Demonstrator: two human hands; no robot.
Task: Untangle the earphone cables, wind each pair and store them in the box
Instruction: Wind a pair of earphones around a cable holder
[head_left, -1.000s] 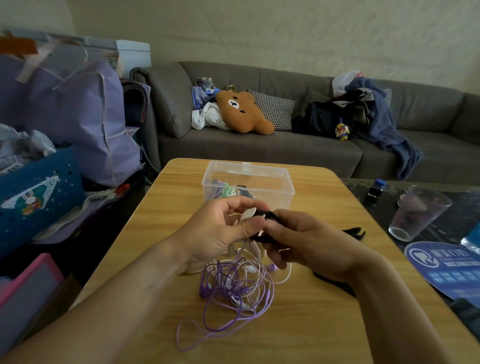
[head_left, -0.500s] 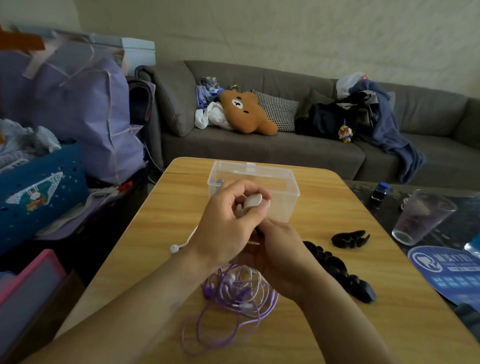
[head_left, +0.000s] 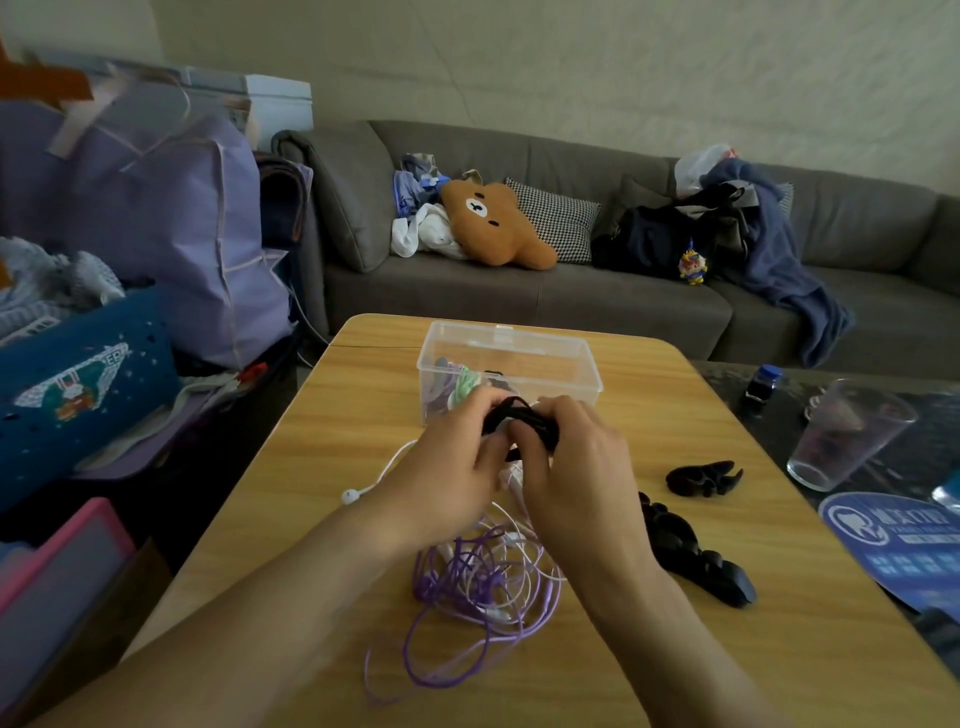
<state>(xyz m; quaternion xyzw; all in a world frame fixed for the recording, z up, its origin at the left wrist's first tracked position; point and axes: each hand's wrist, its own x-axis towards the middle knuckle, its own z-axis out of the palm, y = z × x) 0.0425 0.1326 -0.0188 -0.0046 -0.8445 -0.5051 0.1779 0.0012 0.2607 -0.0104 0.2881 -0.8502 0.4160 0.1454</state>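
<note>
Both your hands meet just in front of the clear plastic box: your left hand and right hand curl their fingers around a black cable bundle. Tangled purple and white earphone cables lie on the wooden table beneath your wrists.

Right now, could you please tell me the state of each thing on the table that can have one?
Box: open, bundles inside.
Black cable: held by both hands.
Left hand: grip on black cable.
Right hand: grip on black cable.
Purple and white cables: tangled, loose.
White earbud: lying loose.
Cup: upright.
</note>
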